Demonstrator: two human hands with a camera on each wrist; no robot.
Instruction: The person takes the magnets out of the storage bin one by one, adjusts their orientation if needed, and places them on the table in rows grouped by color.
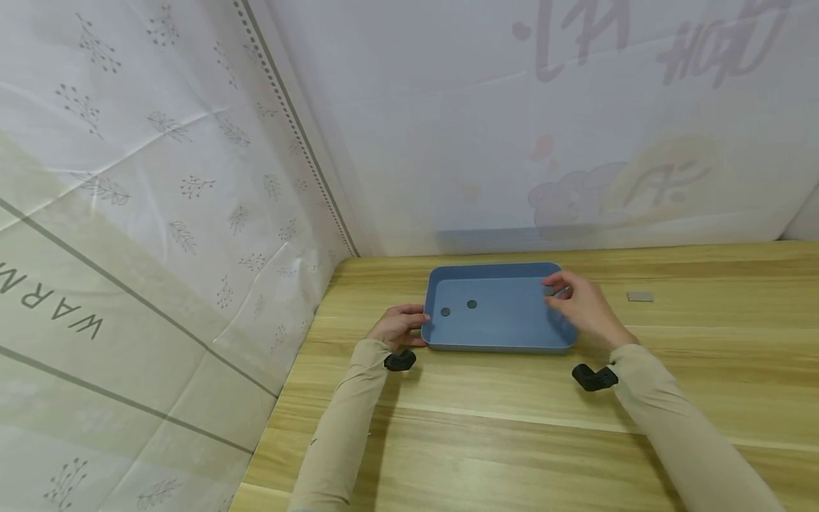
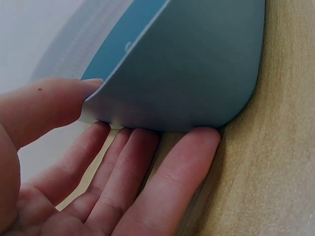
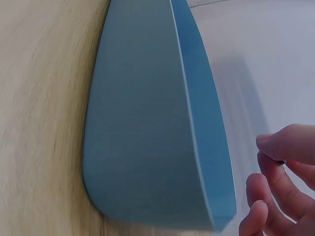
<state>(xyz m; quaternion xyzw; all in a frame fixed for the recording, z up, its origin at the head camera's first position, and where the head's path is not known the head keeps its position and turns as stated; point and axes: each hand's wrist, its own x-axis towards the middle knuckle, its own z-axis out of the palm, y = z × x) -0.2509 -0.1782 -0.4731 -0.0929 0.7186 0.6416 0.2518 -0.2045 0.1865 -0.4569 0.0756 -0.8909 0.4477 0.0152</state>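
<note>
Both hands meet a blue tray [image 1: 505, 323] in the head view: the left hand [image 1: 397, 326] at its left end, the right hand [image 1: 584, 307] above its right. The tray's long axis runs between them along the tabletop [image 1: 486, 405]; two dark discs [image 1: 471, 304] lie inside its left half, nearer the left hand. A grey strip [image 1: 640, 296] lies beyond the right hand.

Left wrist view: thumb at the rim, fingers against the outer wall, gripping the tray.

Right wrist view: thumb and forefinger pinch a small dark piece [image 3: 281, 162], mostly hidden, apart from the rim.
</note>
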